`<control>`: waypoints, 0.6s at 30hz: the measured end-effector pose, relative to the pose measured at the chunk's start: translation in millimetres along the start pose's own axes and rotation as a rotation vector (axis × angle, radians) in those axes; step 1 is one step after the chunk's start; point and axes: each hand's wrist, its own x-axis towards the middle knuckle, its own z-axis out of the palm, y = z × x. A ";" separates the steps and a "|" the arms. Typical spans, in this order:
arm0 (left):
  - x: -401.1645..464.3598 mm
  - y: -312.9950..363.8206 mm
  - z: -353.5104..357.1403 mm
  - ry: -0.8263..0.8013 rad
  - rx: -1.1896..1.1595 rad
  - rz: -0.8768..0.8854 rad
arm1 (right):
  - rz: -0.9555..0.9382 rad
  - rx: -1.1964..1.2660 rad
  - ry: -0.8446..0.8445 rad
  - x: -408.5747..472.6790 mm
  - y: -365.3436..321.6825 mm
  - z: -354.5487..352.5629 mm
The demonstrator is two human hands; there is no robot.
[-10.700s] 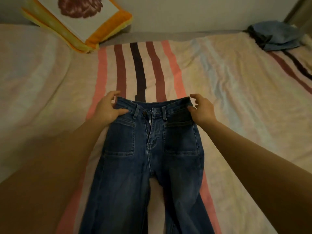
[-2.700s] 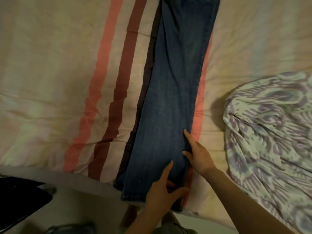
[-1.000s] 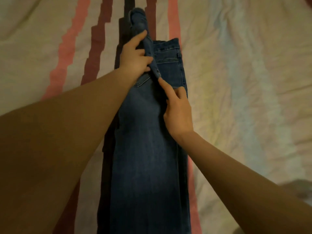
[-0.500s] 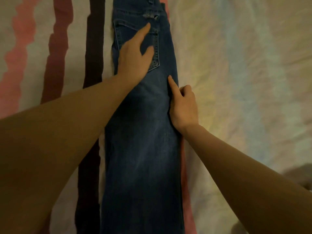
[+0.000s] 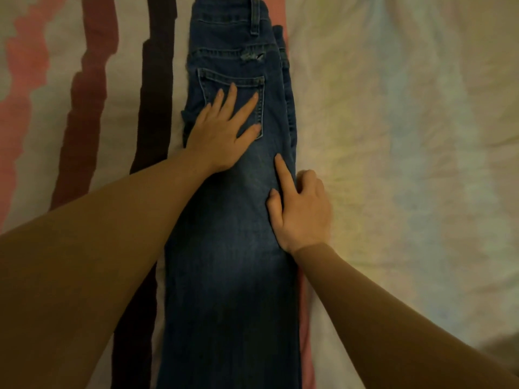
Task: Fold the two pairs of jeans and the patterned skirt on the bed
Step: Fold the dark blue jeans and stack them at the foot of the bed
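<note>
Jeans lie lengthwise on the bed, folded in half along their length so one leg covers the other, with the waistband at the far end and the legs running off the near edge of view. A back pocket faces up below the waistband, and a belt loop shows above it. A thin strip of the lower layer peeks out along the jeans' right edge near the waistband.

The left hand lies flat on the jeans, palm down, fingers straight and spread across the back pocket, thumb resting at the pocket's lower corner. The right hand sits nearer along the jeans' right edge: its index finger is straight and presses on the denim, thumb touching the cloth beside it, while the other fingers are curled over the edge; whether they hold any cloth I cannot tell.

Dark, maroon and pink stripes on the bed cover run just left of the jeans, parallel to them. Right of the jeans the cover is pale and wrinkled.
</note>
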 end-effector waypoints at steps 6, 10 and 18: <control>-1.6 -2.7 -31.9 -0.105 -0.202 0.080 | 0.015 0.008 -0.022 13.7 4.6 -3.0; -56.1 -1.2 -37.1 0.105 -0.351 0.124 | 0.024 0.005 -0.098 21.3 6.2 -7.2; -224.4 -1.5 1.3 0.136 -0.656 -0.107 | 0.223 0.443 -0.293 -16.0 0.8 -32.9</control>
